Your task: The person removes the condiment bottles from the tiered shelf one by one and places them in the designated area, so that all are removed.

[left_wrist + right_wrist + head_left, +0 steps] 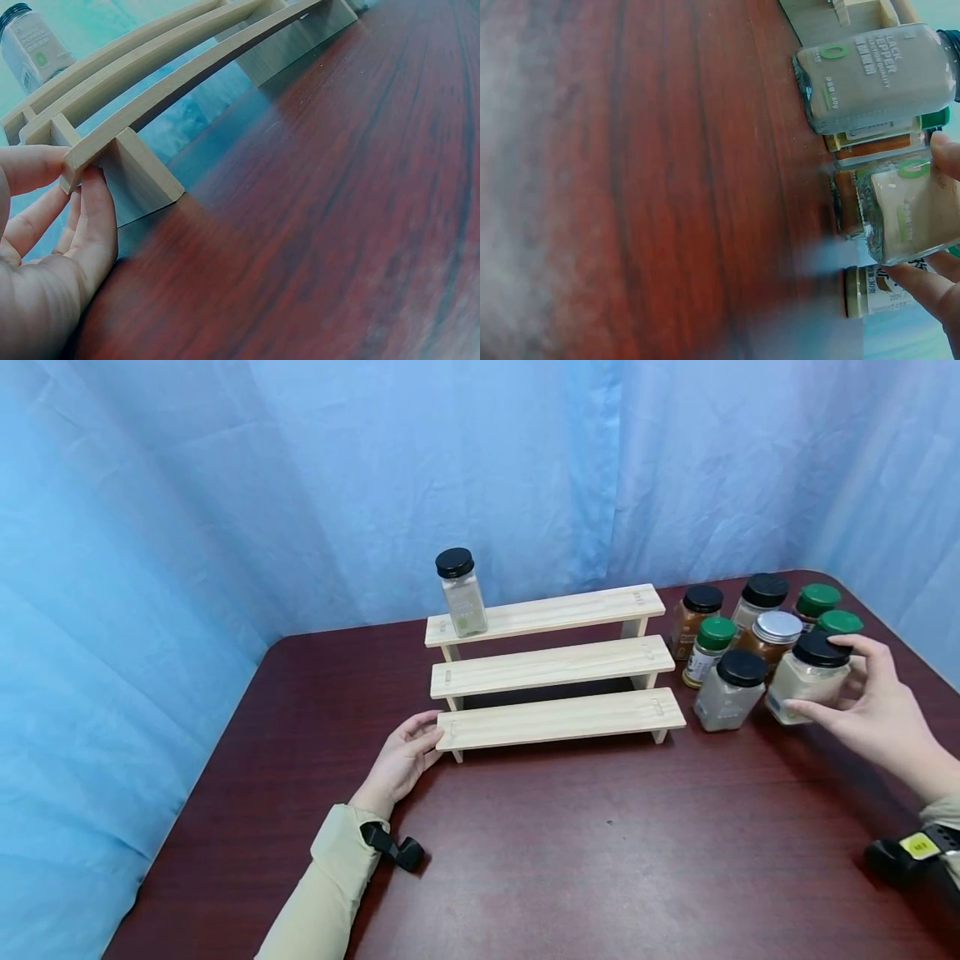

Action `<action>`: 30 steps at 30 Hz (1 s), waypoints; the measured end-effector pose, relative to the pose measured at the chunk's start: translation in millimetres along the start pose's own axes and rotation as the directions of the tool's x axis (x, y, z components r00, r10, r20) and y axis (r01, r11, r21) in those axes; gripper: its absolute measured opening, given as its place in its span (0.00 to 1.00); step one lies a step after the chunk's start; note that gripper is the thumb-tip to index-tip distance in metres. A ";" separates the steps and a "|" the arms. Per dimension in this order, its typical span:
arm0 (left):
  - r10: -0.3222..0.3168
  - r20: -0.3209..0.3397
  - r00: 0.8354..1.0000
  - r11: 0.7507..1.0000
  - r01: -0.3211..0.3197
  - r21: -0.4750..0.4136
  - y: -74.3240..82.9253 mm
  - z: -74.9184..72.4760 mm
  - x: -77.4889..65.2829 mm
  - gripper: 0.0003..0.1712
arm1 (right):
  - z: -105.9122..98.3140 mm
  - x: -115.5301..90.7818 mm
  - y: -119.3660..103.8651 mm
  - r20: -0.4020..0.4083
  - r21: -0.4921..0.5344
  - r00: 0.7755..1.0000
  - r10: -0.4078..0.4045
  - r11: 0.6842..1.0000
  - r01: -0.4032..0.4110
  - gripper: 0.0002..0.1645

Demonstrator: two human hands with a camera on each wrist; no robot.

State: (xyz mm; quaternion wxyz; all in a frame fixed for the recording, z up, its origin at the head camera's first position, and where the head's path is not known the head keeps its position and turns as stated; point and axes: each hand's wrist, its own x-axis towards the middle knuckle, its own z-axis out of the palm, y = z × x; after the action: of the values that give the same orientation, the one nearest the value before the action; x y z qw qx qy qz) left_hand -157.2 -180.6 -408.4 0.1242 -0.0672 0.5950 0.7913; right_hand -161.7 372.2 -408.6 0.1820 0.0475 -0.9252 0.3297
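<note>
A three-tier wooden spice rack (558, 718) stands on the table. My left hand (405, 756) pinches the left end of its lowest shelf; in the left wrist view, a finger (96, 214) lies under the shelf's corner. On the top shelf's left end stands a tall black-lidded spice jar (465, 602) of greyish powder. At the right, my right hand (881, 702) grips a black-lidded spice jar (806, 685) of pale powder between thumb and fingers. That jar tilts slightly in the head view. Beside it stands a jar of grey powder (723, 700), labelled as pepper in the right wrist view.
Behind the gripped jar cluster several more jars: a green-lidded one (708, 652), a silver-lidded one (772, 639), a black-lidded one of orange-brown powder (696, 618) and others. Blue curtains (450, 460) hang behind and beside the dark red wooden table (585, 860).
</note>
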 end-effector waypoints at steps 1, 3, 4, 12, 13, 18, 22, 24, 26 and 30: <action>0.000 0.002 1.000 1.000 0.000 0.000 0.2 0.3 0.2 0.25 | -0.9 -0.4 -4.8 0.006 -0.001 1.000 0.004 1.000 -0.004 0.61; 0.000 0.006 1.000 1.000 0.000 0.002 0.6 0.8 0.4 0.25 | -3.1 -2.1 -17.4 0.016 -0.006 1.000 0.016 1.000 -0.016 0.60; 0.001 0.006 1.000 1.000 -0.001 0.000 0.8 1.1 0.6 0.25 | -4.1 -3.0 -23.2 0.021 -0.004 1.000 0.021 1.000 -0.021 0.59; -0.001 0.006 1.000 1.000 0.001 0.004 0.9 0.8 0.5 0.25 | -3.3 -5.9 -39.6 0.043 -0.017 0.998 0.051 0.999 -0.051 0.56; -0.002 0.005 1.000 1.000 0.002 0.003 0.9 0.7 0.3 0.25 | -2.6 -5.8 -38.7 0.046 -0.020 0.997 0.055 0.998 -0.054 0.56; 0.001 0.006 1.000 1.000 -0.001 -0.003 1.1 1.1 0.0 0.24 | 0.0 -4.1 -35.3 0.051 -0.029 0.996 0.070 0.997 -0.068 0.56; 0.004 0.003 1.000 1.000 -0.004 -0.001 1.5 1.4 0.0 0.24 | 0.6 -2.6 -37.4 0.052 -0.023 0.996 0.074 0.997 -0.073 0.57; 0.004 0.003 1.000 1.000 -0.004 -0.001 1.5 1.3 0.4 0.24 | 0.6 -2.3 -38.7 0.056 -0.023 0.996 0.071 0.997 -0.069 0.57; 0.002 0.001 1.000 1.000 -0.002 0.003 1.2 1.1 0.6 0.24 | 0.3 -2.7 -40.1 0.061 -0.037 0.996 0.069 0.997 -0.067 0.57; -0.003 -0.002 1.000 1.000 0.003 0.005 0.6 1.0 0.8 0.25 | -0.3 -4.2 -40.8 0.066 -0.063 0.995 0.070 0.996 -0.065 0.56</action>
State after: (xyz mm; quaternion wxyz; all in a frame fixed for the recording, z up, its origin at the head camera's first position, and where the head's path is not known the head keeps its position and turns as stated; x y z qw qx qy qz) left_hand -158.2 -179.7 -407.8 0.1248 -0.0686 0.5970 0.7895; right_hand -149.2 340.5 -385.7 0.1404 0.0220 -0.9415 0.3057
